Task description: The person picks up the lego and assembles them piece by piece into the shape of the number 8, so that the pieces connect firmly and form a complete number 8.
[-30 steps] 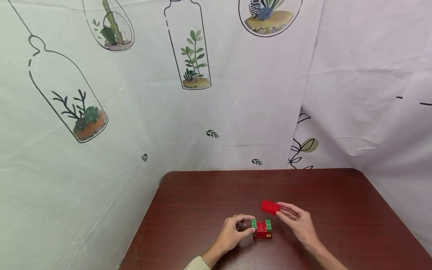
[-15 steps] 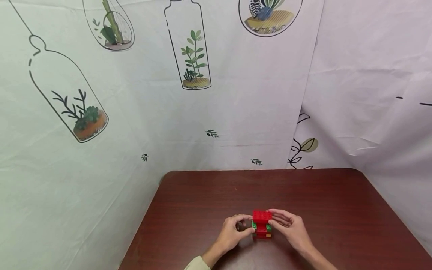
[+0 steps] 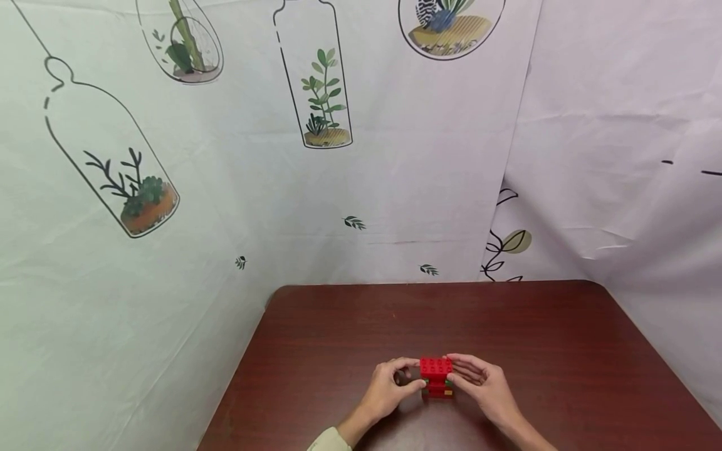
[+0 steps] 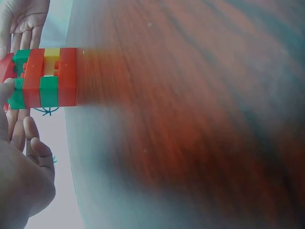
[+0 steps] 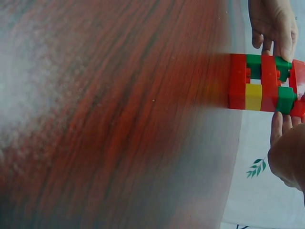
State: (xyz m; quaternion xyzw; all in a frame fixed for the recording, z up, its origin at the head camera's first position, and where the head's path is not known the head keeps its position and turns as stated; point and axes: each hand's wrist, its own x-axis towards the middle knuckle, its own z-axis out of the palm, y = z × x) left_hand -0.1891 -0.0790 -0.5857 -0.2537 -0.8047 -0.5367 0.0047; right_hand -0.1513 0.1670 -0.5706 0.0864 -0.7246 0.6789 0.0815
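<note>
A small tower of toy building bricks stands upright on the table. From the bottom it has a red brick (image 5: 237, 81), a green brick (image 4: 48, 91) beside a yellow brick (image 5: 253, 97), a middle red brick (image 4: 33, 78), and two upper green bricks (image 5: 286, 100). Above these is the top red brick (image 3: 435, 366), slightly tilted in the right wrist view and close over the green studs. My left hand (image 3: 389, 388) steadies the tower, thumb and index finger pinching its upper left green brick. My right hand (image 3: 485, 385) holds the top red brick at its right end between thumb and fingers.
The dark reddish-brown table (image 3: 338, 326) has rounded far corners. Behind it and at both sides hangs a pale cloth (image 3: 395, 188) printed with plants in jars. The tower is near the front of the tabletop.
My right hand has carried the red brick left and down from the right of the tower onto its top. The left hand has stayed at the tower's left side.
</note>
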